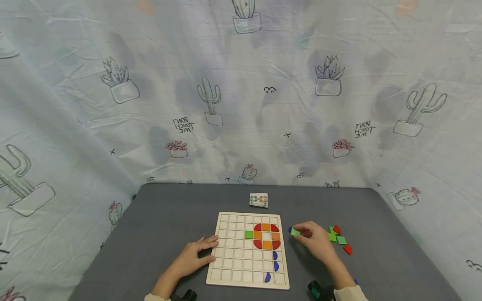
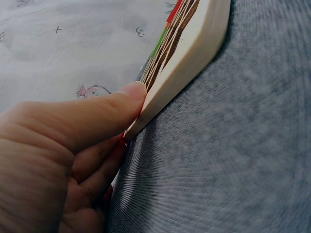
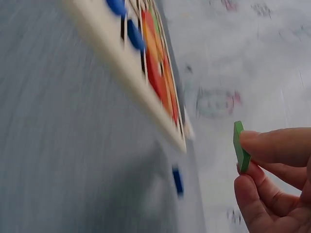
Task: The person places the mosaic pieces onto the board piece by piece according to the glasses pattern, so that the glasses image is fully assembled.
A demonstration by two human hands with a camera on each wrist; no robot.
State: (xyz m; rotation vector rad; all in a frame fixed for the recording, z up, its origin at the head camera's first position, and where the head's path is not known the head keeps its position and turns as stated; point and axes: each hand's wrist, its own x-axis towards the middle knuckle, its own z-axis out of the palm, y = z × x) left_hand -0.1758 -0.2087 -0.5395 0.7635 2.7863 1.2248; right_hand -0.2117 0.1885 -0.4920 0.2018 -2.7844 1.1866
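Note:
Between thumb and fingers, my right hand pinches a green square tile, held up off the table to the right of the board. A pale wooden grid board lies flat on the table. My left hand rests at its left edge, thumb and fingertips touching the rim. On the board, red quarter-round pieces and orange squares form a ring around a bare cell. A green square sits left of that ring. Several blue half-round pieces lie in lower right cells.
Loose green tiles and red pieces lie on the grey table to the right. A blue piece lies beside the board's right edge. A small patterned card lies beyond the board. A printed curtain hangs behind.

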